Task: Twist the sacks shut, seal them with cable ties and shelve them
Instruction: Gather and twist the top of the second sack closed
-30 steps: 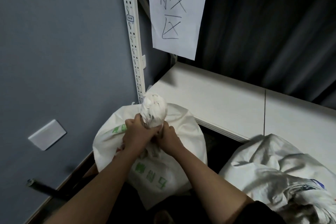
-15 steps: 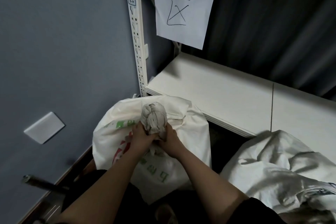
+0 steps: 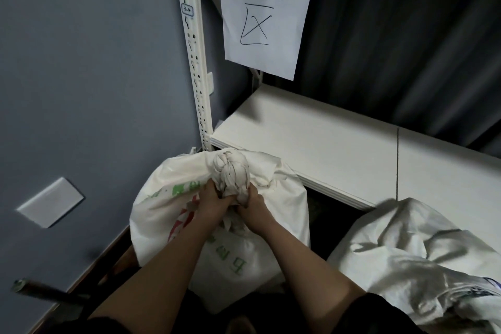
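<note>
Lower now than a second ago, both my left hand (image 3: 214,199) and right hand (image 3: 253,202) grip the soft, heavy-looking sack (image 3: 173,209) at its twisted neck (image 3: 233,173).

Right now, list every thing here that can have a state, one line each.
Green-printed sack: neck twisted into a bunch, no cable tie visible, not on the shelf.
Left hand: grips the twisted neck.
Right hand: grips the twisted neck.
Second sack: crumpled, slumped, untouched.
Shelf board: bare where visible.
Paper sign: hanging above the shelf board.

White printed sack (image 3: 222,228) stands upright, neck (image 3: 233,173) twisted into a bunch, below shelf (image 3: 311,144).
</note>
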Demonstrator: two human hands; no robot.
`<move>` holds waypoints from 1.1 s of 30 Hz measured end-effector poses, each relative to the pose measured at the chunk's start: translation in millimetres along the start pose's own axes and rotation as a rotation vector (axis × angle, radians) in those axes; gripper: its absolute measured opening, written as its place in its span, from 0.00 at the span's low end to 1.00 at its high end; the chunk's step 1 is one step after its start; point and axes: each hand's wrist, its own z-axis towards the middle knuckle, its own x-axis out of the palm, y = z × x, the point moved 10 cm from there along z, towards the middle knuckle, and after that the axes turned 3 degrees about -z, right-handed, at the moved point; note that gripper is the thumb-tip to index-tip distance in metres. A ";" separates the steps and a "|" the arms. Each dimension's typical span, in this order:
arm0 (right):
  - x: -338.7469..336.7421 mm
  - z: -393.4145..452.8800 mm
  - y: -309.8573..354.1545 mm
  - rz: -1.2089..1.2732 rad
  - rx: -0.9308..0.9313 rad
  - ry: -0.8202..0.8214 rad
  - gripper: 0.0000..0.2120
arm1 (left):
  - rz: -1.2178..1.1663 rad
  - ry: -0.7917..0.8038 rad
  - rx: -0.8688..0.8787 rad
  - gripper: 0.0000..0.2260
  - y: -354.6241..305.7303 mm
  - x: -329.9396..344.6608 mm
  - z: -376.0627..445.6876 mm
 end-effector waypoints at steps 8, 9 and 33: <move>-17.6 -13.2 12.0 -0.182 0.055 0.003 0.39 | 0.013 -0.071 -0.027 0.48 7.8 -3.5 1.3; -19.8 -14.8 12.7 -0.223 0.044 -0.003 0.39 | 0.049 -0.070 -0.038 0.49 5.3 -2.6 -1.7; -78.8 -55.6 14.3 -0.351 0.033 -0.094 0.43 | 0.317 -0.085 -0.140 0.40 -38.8 -13.0 -52.9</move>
